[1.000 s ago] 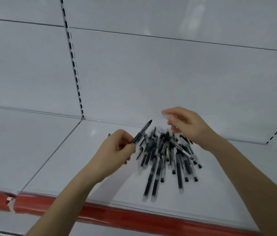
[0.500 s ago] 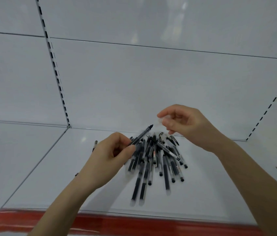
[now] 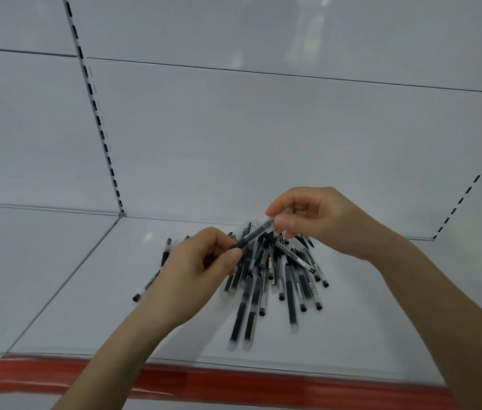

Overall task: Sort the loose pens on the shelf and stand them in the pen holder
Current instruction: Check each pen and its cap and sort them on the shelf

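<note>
above the pen pile [image 3: 272, 279], left hand [image 3: 195, 270] and right hand [image 3: 322, 220] pinch one pen [image 3: 253, 237] between them.

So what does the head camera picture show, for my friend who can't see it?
Two bare hands hold one black pen between them, left hand and right hand, above a pile of pens lying on a white shelf.

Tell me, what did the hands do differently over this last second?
The right hand came in and pinched the far end of the pen that the left hand was holding alone; now both grip it. The pile of pens on the shelf stayed put.
</note>
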Tool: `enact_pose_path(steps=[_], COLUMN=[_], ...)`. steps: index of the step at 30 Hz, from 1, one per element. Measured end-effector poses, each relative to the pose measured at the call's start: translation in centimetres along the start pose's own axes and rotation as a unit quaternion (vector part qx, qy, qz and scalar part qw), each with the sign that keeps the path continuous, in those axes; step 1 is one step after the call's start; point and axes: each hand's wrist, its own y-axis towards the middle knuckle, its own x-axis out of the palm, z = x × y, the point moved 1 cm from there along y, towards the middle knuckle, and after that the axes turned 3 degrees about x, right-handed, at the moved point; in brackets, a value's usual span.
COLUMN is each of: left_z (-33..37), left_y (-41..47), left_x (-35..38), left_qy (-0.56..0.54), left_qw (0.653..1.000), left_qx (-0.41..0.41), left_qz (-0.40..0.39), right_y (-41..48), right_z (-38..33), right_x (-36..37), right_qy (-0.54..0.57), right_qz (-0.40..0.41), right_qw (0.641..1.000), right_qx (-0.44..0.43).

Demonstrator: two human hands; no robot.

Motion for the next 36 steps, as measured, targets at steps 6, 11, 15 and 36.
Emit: enact_pose_path(steps=[6,11,15,36], left_z=[-0.5,-1.6,-4.1,-8.7], left_y=[-0.1,0.6,0.7,2.1], left_x=[0.2,-0.1,-1.0,-2.1], left_qy=[-0.002,0.043,0.171,0.383], left_qw=[1.0,0.999,0.982,0.918], left_qx=[-0.007,-0.025,-0.041,-0.044], left_qz=[0.0,0.019,0.067,0.092], right_y=[0.2,1.2,2.4,2.9], right_z=[0.7,2.2,4.9,10.0], right_x=[0.8,2.3,3.8,4.4], right_qy=[0.008,0.054,0.025,-0.294], right_qz=[0.003,0.03,0.085,0.065], right_qw=[1.0,0.998,0.995,0.941], right_qx=[-0.005,0.007,0.053,0.157])
